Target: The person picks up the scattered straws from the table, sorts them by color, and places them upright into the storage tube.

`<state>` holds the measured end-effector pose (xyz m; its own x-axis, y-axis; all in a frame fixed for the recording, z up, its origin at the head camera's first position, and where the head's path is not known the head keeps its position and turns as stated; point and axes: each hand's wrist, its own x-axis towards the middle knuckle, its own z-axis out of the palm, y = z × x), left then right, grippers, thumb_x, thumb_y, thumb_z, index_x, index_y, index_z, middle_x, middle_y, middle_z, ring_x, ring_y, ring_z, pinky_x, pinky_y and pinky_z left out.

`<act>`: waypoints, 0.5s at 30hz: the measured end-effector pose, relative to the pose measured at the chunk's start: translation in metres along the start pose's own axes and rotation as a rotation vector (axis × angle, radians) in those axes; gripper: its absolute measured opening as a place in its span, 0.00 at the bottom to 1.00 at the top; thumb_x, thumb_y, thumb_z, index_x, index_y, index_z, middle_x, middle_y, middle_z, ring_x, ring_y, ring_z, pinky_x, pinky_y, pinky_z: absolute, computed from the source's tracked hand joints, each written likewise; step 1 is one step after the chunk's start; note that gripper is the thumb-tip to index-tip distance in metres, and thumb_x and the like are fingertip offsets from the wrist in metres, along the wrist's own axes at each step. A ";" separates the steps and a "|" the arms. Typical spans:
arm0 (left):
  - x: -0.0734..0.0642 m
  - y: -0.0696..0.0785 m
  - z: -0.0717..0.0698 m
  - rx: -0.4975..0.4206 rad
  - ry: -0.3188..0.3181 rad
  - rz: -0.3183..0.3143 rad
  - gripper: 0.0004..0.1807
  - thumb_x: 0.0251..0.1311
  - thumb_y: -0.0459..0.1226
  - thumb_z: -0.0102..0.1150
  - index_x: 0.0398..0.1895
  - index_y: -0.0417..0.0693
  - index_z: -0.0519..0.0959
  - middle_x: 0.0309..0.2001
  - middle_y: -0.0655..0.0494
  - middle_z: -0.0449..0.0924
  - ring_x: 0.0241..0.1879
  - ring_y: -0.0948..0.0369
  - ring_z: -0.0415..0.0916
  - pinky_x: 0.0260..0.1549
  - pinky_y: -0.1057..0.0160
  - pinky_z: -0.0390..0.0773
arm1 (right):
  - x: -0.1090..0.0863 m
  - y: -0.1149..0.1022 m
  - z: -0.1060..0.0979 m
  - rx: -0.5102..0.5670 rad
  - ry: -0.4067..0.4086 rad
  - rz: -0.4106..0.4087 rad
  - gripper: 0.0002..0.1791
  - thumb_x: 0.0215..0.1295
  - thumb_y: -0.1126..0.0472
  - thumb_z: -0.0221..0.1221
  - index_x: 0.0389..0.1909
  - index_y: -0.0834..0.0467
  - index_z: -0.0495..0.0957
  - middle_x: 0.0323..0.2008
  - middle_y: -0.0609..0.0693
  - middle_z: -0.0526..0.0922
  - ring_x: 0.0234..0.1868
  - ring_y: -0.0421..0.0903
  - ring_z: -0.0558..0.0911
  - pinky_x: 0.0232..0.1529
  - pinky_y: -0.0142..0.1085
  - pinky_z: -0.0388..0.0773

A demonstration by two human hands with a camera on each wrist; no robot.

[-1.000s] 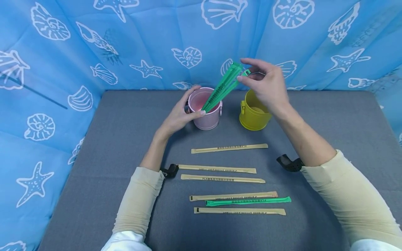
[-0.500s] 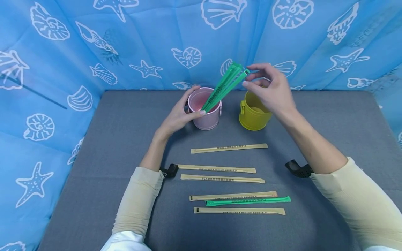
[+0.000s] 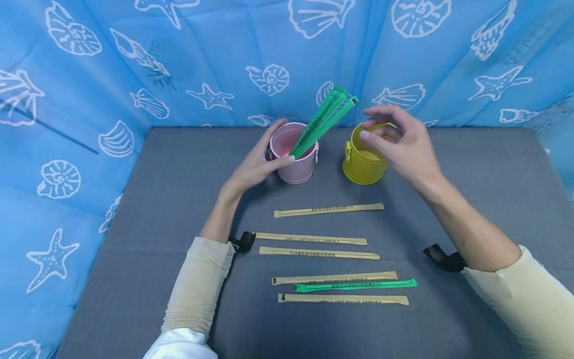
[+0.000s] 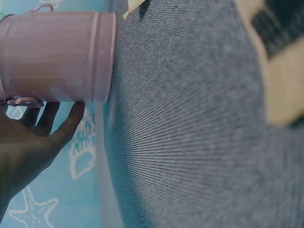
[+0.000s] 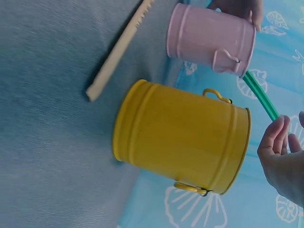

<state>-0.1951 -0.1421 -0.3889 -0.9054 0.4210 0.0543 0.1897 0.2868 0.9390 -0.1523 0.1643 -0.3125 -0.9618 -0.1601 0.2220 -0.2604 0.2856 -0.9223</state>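
from my end this looks like sorting green straws into the pink bucket, one left to fetch. the left hand (image 3: 251,167) is wrapped partway round the pale pink, round metal-looking bucket (image 3: 296,172), thumb at the rim. the right hand (image 3: 405,142) has its fingers loosely bent, thumb apart, nothing in it, over the round yellow metal-looking bucket (image 3: 364,172). the thin green printed-wrapper straws (image 3: 323,121) lean out of the pink one, tips just beside the right fingertips but apart. i'd say the next move calls for reaching down to the lone green wrapped straw (image 3: 356,285), well apart from both hands, lying between two slim tan wrapped straws (image 3: 343,298) on the near cloth.
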 end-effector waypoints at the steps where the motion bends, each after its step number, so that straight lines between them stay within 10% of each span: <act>1: -0.001 0.005 0.000 -0.001 -0.008 -0.001 0.47 0.63 0.38 0.65 0.80 0.59 0.48 0.78 0.57 0.49 0.75 0.62 0.48 0.71 0.49 0.51 | -0.003 0.001 -0.001 -0.002 -0.001 -0.005 0.20 0.68 0.64 0.62 0.60 0.57 0.76 0.47 0.54 0.79 0.43 0.48 0.81 0.44 0.29 0.77; 7: -0.010 0.034 -0.001 0.010 -0.023 0.002 0.44 0.64 0.34 0.62 0.79 0.46 0.50 0.78 0.50 0.48 0.76 0.60 0.46 0.72 0.51 0.49 | -0.019 0.006 -0.003 -0.010 -0.014 -0.020 0.20 0.69 0.65 0.61 0.60 0.62 0.75 0.47 0.55 0.80 0.43 0.47 0.81 0.45 0.29 0.78; 15: 0.001 0.000 -0.001 -0.024 0.006 0.024 0.45 0.61 0.38 0.67 0.78 0.60 0.54 0.76 0.60 0.54 0.71 0.64 0.56 0.68 0.52 0.58 | -0.043 0.014 -0.011 -0.060 -0.049 -0.025 0.17 0.69 0.66 0.61 0.57 0.61 0.77 0.44 0.55 0.82 0.42 0.44 0.82 0.44 0.26 0.78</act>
<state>-0.1963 -0.1424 -0.3885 -0.9031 0.4222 0.0788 0.2023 0.2564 0.9452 -0.1156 0.1862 -0.3318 -0.9500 -0.2138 0.2276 -0.2904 0.3370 -0.8956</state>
